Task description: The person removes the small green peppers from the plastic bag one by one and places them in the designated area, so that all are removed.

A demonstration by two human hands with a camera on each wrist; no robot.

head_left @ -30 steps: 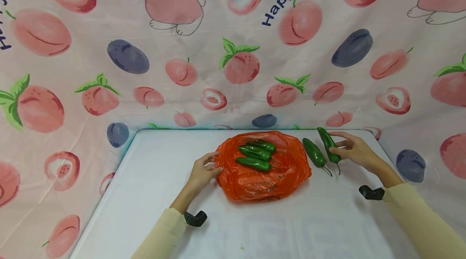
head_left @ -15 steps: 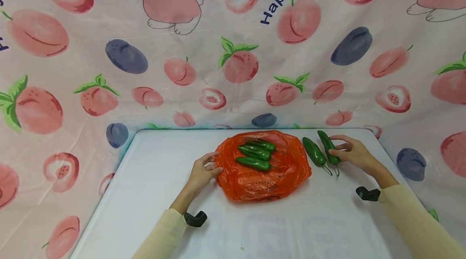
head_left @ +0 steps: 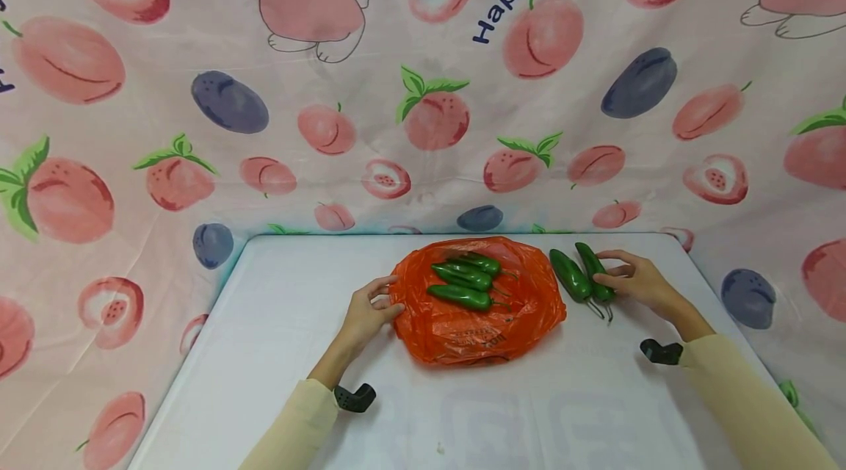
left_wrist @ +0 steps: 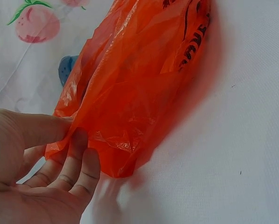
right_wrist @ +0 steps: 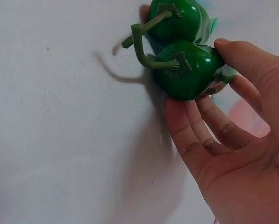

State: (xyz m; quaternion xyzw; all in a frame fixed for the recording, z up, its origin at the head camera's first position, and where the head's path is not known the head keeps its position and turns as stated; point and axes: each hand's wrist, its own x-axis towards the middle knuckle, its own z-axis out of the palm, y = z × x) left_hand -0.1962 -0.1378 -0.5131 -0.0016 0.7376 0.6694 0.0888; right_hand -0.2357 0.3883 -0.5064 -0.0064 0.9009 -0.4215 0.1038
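In the head view my left hand (head_left: pixel 365 314) is at the left side of an orange plastic bag (head_left: pixel 456 345). The left wrist view shows its thumb and fingers pinching the bag's edge (left_wrist: pixel 111 102). Several green chili peppers (head_left: pixel 460 297) lie on the bag, or inside it under a thin layer; I cannot tell which. My right hand (head_left: pixel 644 283) holds another green chili pepper (head_left: pixel 587 257) between thumb and fingers, right of the bag. Against it lies a second loose pepper (head_left: pixel 568 272), stem towards me. Up close in the right wrist view, the held pepper (right_wrist: pixel 190 70) touches its neighbour (right_wrist: pixel 176 18).
The bag and peppers are towards the back of a white table (head_left: pixel 297 272). A fruit-print cloth (head_left: pixel 370 103) hangs behind it and along both sides. Each wrist carries a small black device, one on the left (head_left: pixel 355 397) and one on the right (head_left: pixel 661 352).
My right hand has brought its pepper left and slightly nearer to me, closing the gap to the other loose pepper. The left hand and the bag have stayed in place.
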